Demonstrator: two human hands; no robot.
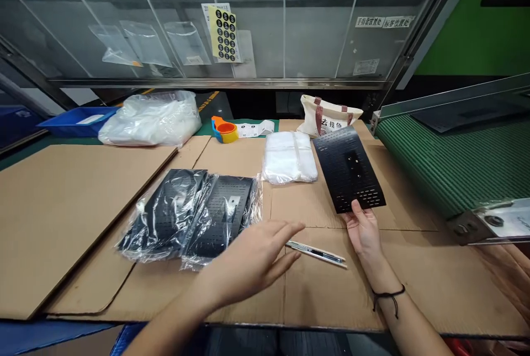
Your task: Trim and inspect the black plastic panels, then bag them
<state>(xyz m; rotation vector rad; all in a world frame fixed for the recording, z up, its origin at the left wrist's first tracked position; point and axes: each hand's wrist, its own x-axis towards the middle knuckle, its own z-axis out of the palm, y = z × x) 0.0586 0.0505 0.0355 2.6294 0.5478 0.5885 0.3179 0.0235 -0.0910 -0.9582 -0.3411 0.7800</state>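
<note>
Right hand (pixel 364 229): grip clamped on the near edge of a black perforated panel (pixel 348 176), which tilts up off the cardboard-covered bench (pixel 83 201).
Left hand (pixel 252 259): fingers apart, flat, holding nothing, hovering just beside the bagged panels (pixel 194 215).
Between hands: a slim metal knife (pixel 317 253) lies on the cardboard.
Behind: stack of clear bags (pixel 289 164), tape dispenser (pixel 224 129), tote bag (pixel 327 115).
Far right: green conveyor (pixel 451 163).

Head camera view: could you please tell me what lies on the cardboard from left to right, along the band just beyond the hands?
Bagged black panels → stack of clear bags → bare black perforated panel, held at its near edge by the right hand → green conveyor belt.
</note>
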